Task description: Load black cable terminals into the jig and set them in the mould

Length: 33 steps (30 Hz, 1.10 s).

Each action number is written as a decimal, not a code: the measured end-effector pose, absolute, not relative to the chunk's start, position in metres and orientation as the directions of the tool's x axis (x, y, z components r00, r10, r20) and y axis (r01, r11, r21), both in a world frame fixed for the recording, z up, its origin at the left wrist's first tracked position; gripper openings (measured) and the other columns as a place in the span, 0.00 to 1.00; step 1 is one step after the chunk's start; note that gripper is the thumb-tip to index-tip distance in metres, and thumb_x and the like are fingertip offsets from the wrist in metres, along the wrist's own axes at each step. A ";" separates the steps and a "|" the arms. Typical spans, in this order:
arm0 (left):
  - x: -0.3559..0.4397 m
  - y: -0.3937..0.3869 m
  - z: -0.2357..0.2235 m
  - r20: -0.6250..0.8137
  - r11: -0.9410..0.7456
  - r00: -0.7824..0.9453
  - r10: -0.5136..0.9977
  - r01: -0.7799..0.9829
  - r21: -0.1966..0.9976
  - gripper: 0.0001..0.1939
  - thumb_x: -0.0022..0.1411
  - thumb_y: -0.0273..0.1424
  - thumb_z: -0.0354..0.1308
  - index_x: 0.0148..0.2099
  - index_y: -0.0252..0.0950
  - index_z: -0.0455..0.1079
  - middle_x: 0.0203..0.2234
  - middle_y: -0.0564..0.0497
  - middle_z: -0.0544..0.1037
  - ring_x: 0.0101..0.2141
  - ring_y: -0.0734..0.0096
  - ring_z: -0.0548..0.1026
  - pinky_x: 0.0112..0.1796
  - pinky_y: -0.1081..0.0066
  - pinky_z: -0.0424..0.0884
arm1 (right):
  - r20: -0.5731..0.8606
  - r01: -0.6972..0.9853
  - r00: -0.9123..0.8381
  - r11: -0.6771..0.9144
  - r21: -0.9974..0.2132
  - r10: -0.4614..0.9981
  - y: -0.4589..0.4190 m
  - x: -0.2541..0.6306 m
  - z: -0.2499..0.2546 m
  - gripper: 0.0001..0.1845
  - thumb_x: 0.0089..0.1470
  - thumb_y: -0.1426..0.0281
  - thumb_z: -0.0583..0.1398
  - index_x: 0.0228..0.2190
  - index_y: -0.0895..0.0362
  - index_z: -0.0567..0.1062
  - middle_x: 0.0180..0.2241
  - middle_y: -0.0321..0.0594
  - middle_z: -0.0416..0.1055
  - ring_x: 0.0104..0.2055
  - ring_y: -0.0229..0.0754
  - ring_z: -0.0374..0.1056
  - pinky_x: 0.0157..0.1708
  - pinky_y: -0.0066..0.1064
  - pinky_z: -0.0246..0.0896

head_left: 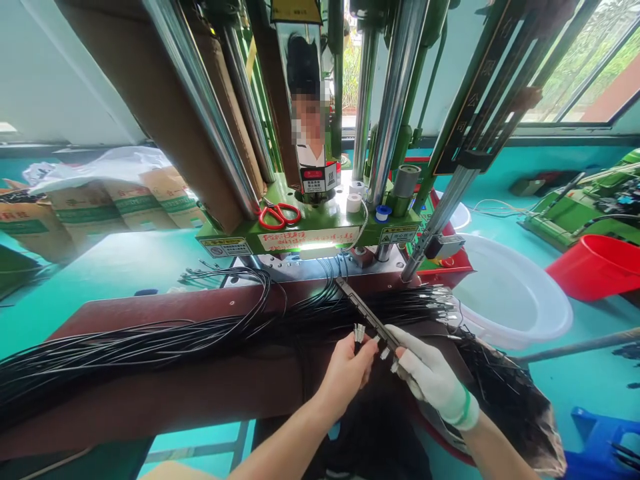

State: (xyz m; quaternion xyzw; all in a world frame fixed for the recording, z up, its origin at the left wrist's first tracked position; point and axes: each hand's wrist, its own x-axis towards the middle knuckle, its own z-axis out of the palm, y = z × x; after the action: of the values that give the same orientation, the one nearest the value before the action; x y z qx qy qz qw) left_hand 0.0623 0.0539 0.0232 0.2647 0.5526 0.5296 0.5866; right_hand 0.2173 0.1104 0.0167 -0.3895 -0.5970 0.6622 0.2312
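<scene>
My left hand (345,373) is bare and closed, with a few pale cable ends (359,332) sticking up between its fingers. My right hand (433,377) wears a white glove with a green cuff band and grips the lower end of a narrow metal bar (367,312). The bar slants up and left toward the machine, and several small pale tips (385,354) show along its lower edge, close to my left fingertips. Behind the bar, thin black cables (323,287) run from the press bed (295,268) onto the brown bench (175,400).
Long black cables (150,347) lie across the bench's left side; another bundle (400,303) with pale ends lies right. Red scissors (279,215) rest on the green press (230,230). A white tub (545,320), red bucket (595,267) and blue stool (600,433) stand to the right.
</scene>
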 end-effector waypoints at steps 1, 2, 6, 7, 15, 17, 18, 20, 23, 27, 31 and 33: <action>0.059 0.052 0.026 -0.352 0.284 -0.171 0.920 -0.327 0.901 0.17 0.51 0.44 0.56 0.29 0.34 0.63 0.16 0.58 0.63 0.16 0.82 0.60 0.15 0.80 0.55 | -0.249 0.142 -0.578 -0.205 -0.968 0.777 0.111 0.217 0.018 0.30 0.54 0.57 0.52 0.54 0.59 0.58 0.20 0.32 0.62 0.12 0.25 0.47 0.09 0.20 0.41; 0.055 0.050 0.029 -0.336 0.263 -0.184 0.924 -0.333 0.906 0.17 0.51 0.43 0.56 0.30 0.33 0.64 0.19 0.56 0.66 0.20 0.81 0.63 0.18 0.80 0.60 | -0.250 0.125 -0.569 -0.218 -0.968 0.783 0.111 0.218 0.019 0.30 0.54 0.57 0.52 0.54 0.60 0.58 0.20 0.32 0.62 0.11 0.25 0.47 0.09 0.19 0.41; 0.044 0.045 0.040 -0.332 0.179 -0.276 0.902 -0.459 0.870 0.17 0.54 0.45 0.52 0.31 0.35 0.62 0.16 0.60 0.61 0.16 0.83 0.60 0.17 0.80 0.60 | -0.257 0.107 -0.563 -0.239 -0.965 0.785 0.114 0.219 0.022 0.28 0.54 0.58 0.53 0.53 0.58 0.60 0.20 0.33 0.63 0.10 0.24 0.48 0.08 0.19 0.40; 0.044 0.046 0.041 -0.351 0.182 -0.278 0.894 -0.491 0.852 0.17 0.55 0.46 0.50 0.32 0.37 0.60 0.14 0.62 0.56 0.13 0.84 0.54 0.13 0.80 0.55 | -0.265 0.113 -0.569 -0.246 -0.963 0.779 0.115 0.219 0.023 0.27 0.54 0.58 0.53 0.52 0.58 0.60 0.21 0.34 0.63 0.10 0.24 0.48 0.08 0.19 0.41; 0.061 0.062 0.031 -0.430 0.306 -0.204 0.880 -0.449 0.840 0.17 0.51 0.45 0.55 0.30 0.39 0.54 0.12 0.65 0.51 0.11 0.88 0.44 0.11 0.83 0.39 | -0.278 0.153 -0.591 -0.233 -0.960 0.758 0.113 0.221 0.022 0.30 0.53 0.56 0.53 0.53 0.58 0.59 0.21 0.34 0.63 0.11 0.24 0.48 0.09 0.19 0.42; 0.060 0.061 0.030 -0.440 0.334 -0.166 0.882 -0.439 0.834 0.18 0.49 0.45 0.57 0.28 0.38 0.55 0.10 0.66 0.49 0.10 0.88 0.43 0.11 0.81 0.39 | -0.279 0.168 -0.601 -0.222 -0.960 0.749 0.114 0.221 0.022 0.30 0.53 0.56 0.53 0.53 0.58 0.59 0.22 0.34 0.64 0.11 0.24 0.48 0.09 0.19 0.42; 0.059 0.061 0.030 -0.446 0.345 -0.153 0.882 -0.437 0.831 0.18 0.48 0.46 0.57 0.28 0.38 0.56 0.09 0.66 0.49 0.10 0.87 0.43 0.10 0.81 0.39 | -0.277 0.171 -0.604 -0.218 -0.961 0.747 0.114 0.222 0.023 0.30 0.53 0.56 0.53 0.53 0.59 0.59 0.22 0.35 0.64 0.11 0.24 0.48 0.09 0.19 0.42; 0.056 0.060 0.029 -0.460 0.362 -0.138 0.877 -0.438 0.823 0.19 0.47 0.46 0.58 0.27 0.37 0.57 0.08 0.66 0.49 0.10 0.87 0.43 0.10 0.80 0.39 | -0.274 0.174 -0.613 -0.211 -0.962 0.741 0.115 0.221 0.023 0.30 0.53 0.56 0.53 0.53 0.59 0.59 0.22 0.35 0.64 0.11 0.24 0.47 0.09 0.20 0.41; 0.051 0.060 0.029 -0.475 0.377 -0.124 0.871 -0.449 0.810 0.18 0.46 0.45 0.59 0.25 0.36 0.58 0.08 0.65 0.49 0.09 0.87 0.44 0.10 0.80 0.39 | -0.271 0.184 -0.621 -0.199 -0.963 0.735 0.116 0.221 0.022 0.32 0.52 0.55 0.53 0.54 0.60 0.59 0.21 0.35 0.64 0.11 0.24 0.47 0.09 0.20 0.41; 0.046 0.061 0.029 -0.453 0.366 -0.078 0.888 -0.474 0.801 0.17 0.47 0.42 0.59 0.23 0.35 0.60 0.07 0.65 0.49 0.09 0.87 0.44 0.09 0.80 0.40 | -0.274 0.182 -0.630 -0.204 -0.962 0.727 0.115 0.222 0.022 0.33 0.52 0.54 0.54 0.54 0.61 0.59 0.21 0.35 0.63 0.12 0.24 0.46 0.09 0.20 0.40; 0.045 0.060 0.031 -0.437 0.348 -0.072 0.897 -0.497 0.795 0.17 0.47 0.42 0.60 0.23 0.35 0.60 0.07 0.65 0.49 0.09 0.87 0.44 0.10 0.80 0.40 | -0.263 0.170 -0.623 -0.201 -0.965 0.737 0.114 0.223 0.023 0.31 0.52 0.55 0.53 0.53 0.60 0.59 0.21 0.35 0.63 0.11 0.25 0.47 0.09 0.20 0.40; 0.046 0.060 0.032 -0.446 0.352 -0.079 0.892 -0.497 0.793 0.18 0.46 0.43 0.60 0.23 0.35 0.60 0.07 0.65 0.49 0.09 0.87 0.44 0.10 0.80 0.40 | -0.259 0.167 -0.619 -0.198 -0.966 0.741 0.114 0.223 0.024 0.32 0.52 0.55 0.53 0.53 0.60 0.59 0.20 0.35 0.63 0.11 0.25 0.46 0.09 0.20 0.40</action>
State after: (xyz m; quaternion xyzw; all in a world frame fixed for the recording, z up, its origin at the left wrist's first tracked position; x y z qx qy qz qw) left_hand 0.0459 0.0601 0.0318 0.1956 0.5039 0.5344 0.6498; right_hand 0.2227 0.1138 0.0237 -0.3809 -0.5962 0.6738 0.2132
